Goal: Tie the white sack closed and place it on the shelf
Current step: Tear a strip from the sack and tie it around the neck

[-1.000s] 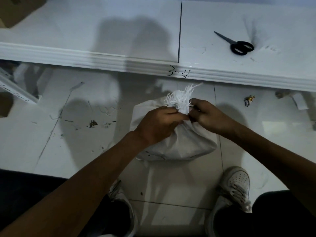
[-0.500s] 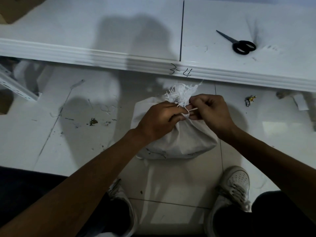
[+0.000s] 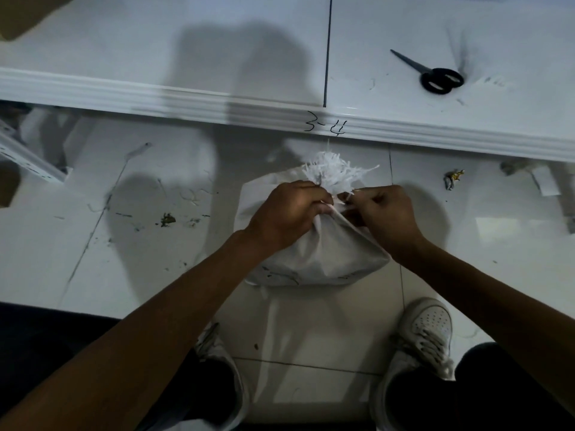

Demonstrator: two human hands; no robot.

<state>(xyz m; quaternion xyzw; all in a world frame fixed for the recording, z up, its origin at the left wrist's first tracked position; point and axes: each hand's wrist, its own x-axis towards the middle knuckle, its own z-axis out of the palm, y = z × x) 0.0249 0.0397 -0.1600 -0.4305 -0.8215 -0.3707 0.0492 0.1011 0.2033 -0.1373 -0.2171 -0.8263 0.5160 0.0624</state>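
Left of the sack (image 3: 320, 256), dirt flecks (image 3: 168, 219) lie scattered over the tiled floor (image 3: 124, 259), well apart from it. The left hand (image 3: 286, 213) comes in from the sack's left and is clenched round its gathered neck, knuckles up. The sack itself sits on the floor, bulging below that neck, with a frayed white fringe (image 3: 336, 175) sticking up above both hands. The right hand (image 3: 385, 216) meets the neck from the sack's right, fingers curled and pinching the bunched cloth, so the two hands nearly touch across it. Nearer me than the sack and to its right stands a white shoe (image 3: 429, 334). Right of the sack a small crumpled wrapper (image 3: 452, 178) lies on the floor, well apart. Beyond the sack runs the white shelf (image 3: 186, 42), its front edge marked "3-4" just past the fringe, and black scissors (image 3: 435, 77) lie on it, beyond the sack and to its right
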